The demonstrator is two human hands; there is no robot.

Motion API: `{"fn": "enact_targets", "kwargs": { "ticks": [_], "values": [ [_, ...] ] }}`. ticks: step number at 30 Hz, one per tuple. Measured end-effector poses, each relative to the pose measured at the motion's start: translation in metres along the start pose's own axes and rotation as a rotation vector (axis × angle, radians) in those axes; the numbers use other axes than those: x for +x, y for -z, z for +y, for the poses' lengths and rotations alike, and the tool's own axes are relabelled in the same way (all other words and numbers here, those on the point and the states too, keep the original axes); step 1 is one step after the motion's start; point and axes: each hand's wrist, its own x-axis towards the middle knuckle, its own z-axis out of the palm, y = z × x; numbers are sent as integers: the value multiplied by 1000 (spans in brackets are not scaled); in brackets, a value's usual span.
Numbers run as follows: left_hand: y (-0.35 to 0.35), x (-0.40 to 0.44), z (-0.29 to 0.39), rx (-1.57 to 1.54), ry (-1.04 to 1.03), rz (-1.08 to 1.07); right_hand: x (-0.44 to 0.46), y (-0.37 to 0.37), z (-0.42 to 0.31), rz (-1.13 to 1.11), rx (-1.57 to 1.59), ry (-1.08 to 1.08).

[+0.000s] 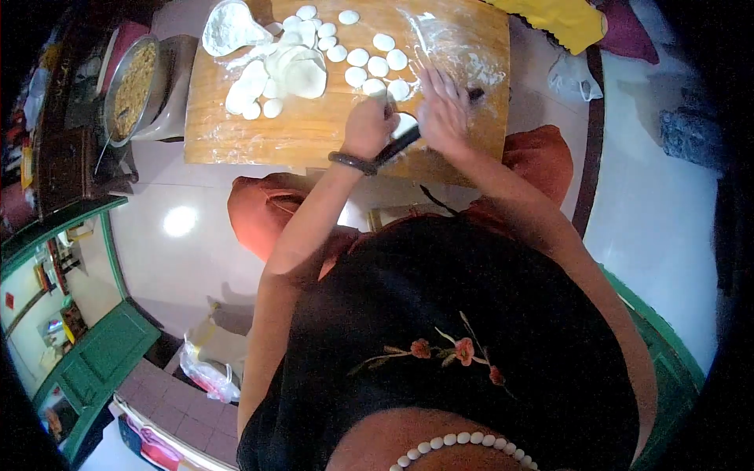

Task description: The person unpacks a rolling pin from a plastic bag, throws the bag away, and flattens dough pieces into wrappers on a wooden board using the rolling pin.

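A dark rolling pin [401, 144] lies slantwise on the floury wooden board [236, 137]. Across it rests my right hand [442, 110], palm down with fingers stretched out. Beside the pin, my left hand [369, 129] is closed at the edge of a small dough wrapper [404, 125]; its fingertips are partly hidden. Several flattened dough pieces [377, 66] lie just beyond my hands. To the left is a pile of rolled wrappers [302, 74], with smaller dough rounds about it. A container of white flour [232, 27] sits at the board's far left.
Left of the board stands a large metal bowl [135, 90] of chopped filling with a utensil handle leaning out. A yellow cloth [561, 22] and a clear plastic bag [575, 78] are at the right. Another plastic bag [208, 365] lies on the floor at lower left.
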Motion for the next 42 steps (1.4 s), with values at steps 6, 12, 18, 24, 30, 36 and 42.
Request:
{"fn": "enact_targets", "kwargs": {
  "ticks": [6,12,18,24,30,36,42],
  "values": [
    [-10,-29,17,-157,4,47,-25,2,13,11,-35,57],
    [-1,4,22,138,13,-51,38,-8,-14,62,-63,102],
    [-2,-14,-6,-190,91,90,-31,3,20,-5,-81,49],
    [-12,-31,11,39,-80,104,-8,-9,8,-31,-42,76],
    [7,0,18,99,13,-53,24,-3,-16,11,-38,50],
    [-7,-21,-17,-385,181,16,-53,26,15,-46,-2,32],
    [-1,-24,15,59,-24,51,-22,4,1,-11,-3,46]
  ]
}}
